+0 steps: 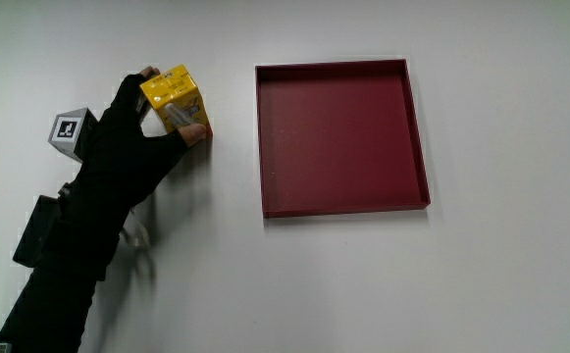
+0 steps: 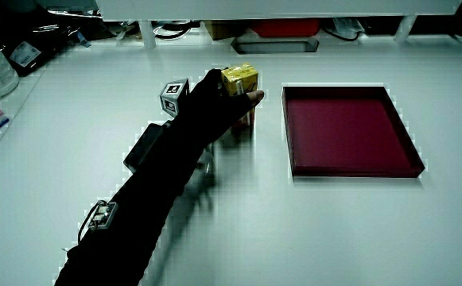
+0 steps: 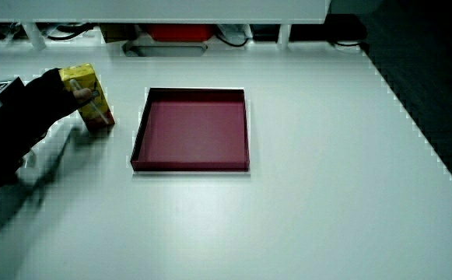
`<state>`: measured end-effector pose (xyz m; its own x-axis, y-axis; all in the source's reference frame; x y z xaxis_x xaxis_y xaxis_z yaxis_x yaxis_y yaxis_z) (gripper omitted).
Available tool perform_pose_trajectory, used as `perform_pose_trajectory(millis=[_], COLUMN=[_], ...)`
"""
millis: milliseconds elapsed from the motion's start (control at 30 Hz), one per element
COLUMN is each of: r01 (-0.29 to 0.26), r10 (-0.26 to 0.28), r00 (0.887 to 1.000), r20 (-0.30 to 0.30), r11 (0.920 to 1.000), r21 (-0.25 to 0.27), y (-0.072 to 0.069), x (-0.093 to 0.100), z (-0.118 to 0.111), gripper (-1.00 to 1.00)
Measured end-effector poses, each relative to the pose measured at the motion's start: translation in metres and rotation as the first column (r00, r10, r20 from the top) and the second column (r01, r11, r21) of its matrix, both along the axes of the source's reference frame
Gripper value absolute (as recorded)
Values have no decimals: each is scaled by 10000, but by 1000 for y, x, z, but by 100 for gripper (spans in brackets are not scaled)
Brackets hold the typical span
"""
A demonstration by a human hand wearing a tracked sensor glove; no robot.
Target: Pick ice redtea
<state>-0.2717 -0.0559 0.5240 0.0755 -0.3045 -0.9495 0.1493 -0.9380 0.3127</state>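
1. Drink carton: one yellow carton, taken to be the ice red tea of the task. In the main view it sits at about nine o'clock from the tray, near it but apart, with bare table between them. In both side views it stands upright; whether its base rests on the table or has just lifted off cannot be told.

2. Hand: one black-gloved hand, wrapped around the carton. The fingers curl over the carton's upper end, and the bare thumb tip presses the side that faces the tray. Grip state: closed on the carton, pinching it between thumb and fingers. The forearm runs from the carton toward about seven o'clock, to the person's edge of the table.

3. Marker cube: one small patterned cube on the back of the hand, at about nine o'clock from the carton; it shows in both side views as well.

4. Tray: one square, shallow, dark red tray with a low rim, holding nothing. Untouched by the hand.

5. Table: one plain white surface bearing items 1 and 4.

6. Task status, by judgement: the reach and the grasp look complete, since the hand already encloses the carton. Left to do: raise the carton clearly off the table. The grip sits high on the carton, so a straight upward lift seems the safest way to keep it from tipping.
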Motion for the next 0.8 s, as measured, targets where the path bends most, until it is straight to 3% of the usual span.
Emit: perform_pose_trajectory(millis=[367,700,800], r01=[920,1232,1378], r10=[-921,-1242,-1388], r00=[9957,9922,9903], r20=[34,125,53], r11=[9954,9904,9866], r21=[255,619,870], y=[2,5,8], x=[-14,-17,-17], z=[5,4,2], gripper=[57,100,100])
